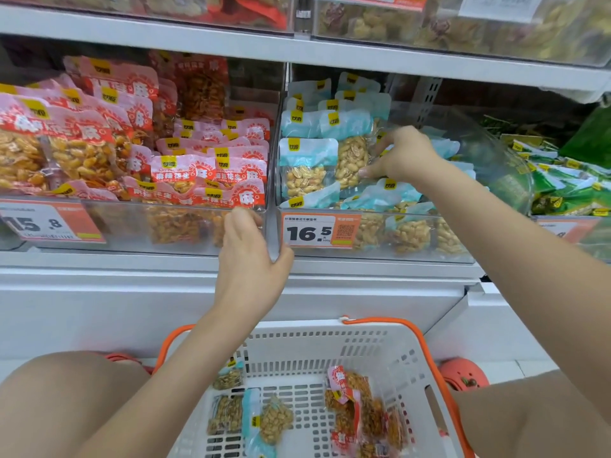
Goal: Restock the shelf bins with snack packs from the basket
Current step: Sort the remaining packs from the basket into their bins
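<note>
A clear shelf bin (pixel 413 256) holds light-blue peanut packs. My right hand (pixel 401 157) is inside it and pinches an upright blue peanut pack (pixel 352 160) between thumb and fingers. My left hand (pixel 253 256) grips the front corner where this bin meets the bin of pink-red spicy peanut packs (pixel 185 173) on the left. Below, a white basket with orange handles (pixel 373 352) sits between my knees; it holds a blue pack (pixel 264 421), some brownish packs (pixel 226 411) and several red packs (pixel 358 414).
A third bin with green packs (pixel 562 180) stands to the right. An upper shelf (pixel 297 47) carries more clear bins overhead. Orange price tags (pixel 319 230) hang on the bin fronts. White cabinet front (pixel 99 309) lies below the shelf.
</note>
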